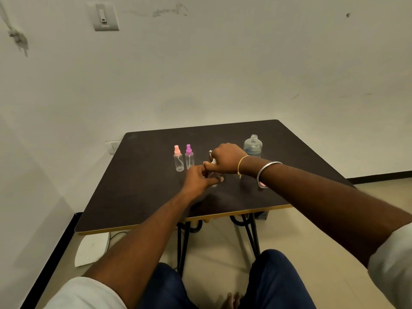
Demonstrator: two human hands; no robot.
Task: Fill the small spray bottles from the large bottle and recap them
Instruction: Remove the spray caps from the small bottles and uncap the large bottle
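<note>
Two small clear spray bottles stand upright on the dark table (pixel 145 197): one with a pink cap (pixel 178 159) and, just right of it, one with a purple cap (pixel 189 156). A third small clear bottle (pixel 214 178) stands between my hands. My left hand (pixel 200 178) grips its body. My right hand (pixel 225 158) is closed over its white spray top from above. The large clear bottle (pixel 252 146) stands uncapped behind my right hand, with liquid in its lower part.
A small pinkish object (pixel 263 185) lies on the table under my right wrist, partly hidden by a bangle. The table's yellow front edge (pixel 223 216) is near my knees. A white wall stands close behind the table.
</note>
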